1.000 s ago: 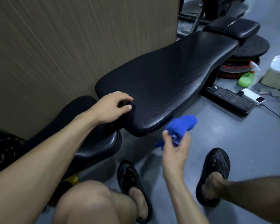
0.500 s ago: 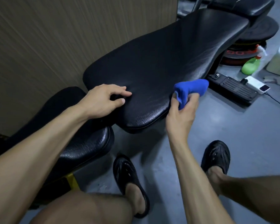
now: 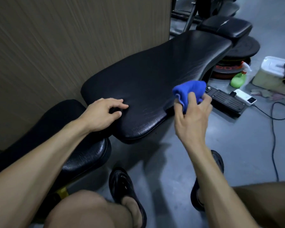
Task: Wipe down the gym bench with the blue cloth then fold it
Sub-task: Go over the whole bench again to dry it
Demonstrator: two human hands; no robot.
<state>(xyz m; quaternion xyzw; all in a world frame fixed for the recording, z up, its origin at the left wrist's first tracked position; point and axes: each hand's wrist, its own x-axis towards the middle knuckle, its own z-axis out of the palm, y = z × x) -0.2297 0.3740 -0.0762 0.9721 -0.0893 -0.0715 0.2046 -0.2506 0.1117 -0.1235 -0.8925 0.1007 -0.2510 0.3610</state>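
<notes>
Cloth reaches the bench edge

Right hand (image 3: 192,116), clutching the bunched blue cloth (image 3: 190,91), has risen to the backrest pad's (image 3: 146,76) four-o'clock edge; left hand (image 3: 104,112) braces, fingers loosely curled. Wiping looks imminent.

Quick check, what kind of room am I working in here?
Most likely a gym or home workout room: a padded black bench, stacked weight plates behind it, and a bare grey floor.

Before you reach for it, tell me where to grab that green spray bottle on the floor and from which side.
Take the spray bottle by its narrow neck just under the white trigger head, coming down from above. It leans on the floor with the head tilted up toward the weight plates, so the neck is exposed. The white container crowds its right, so a sideways approach looks cramped.
</notes>
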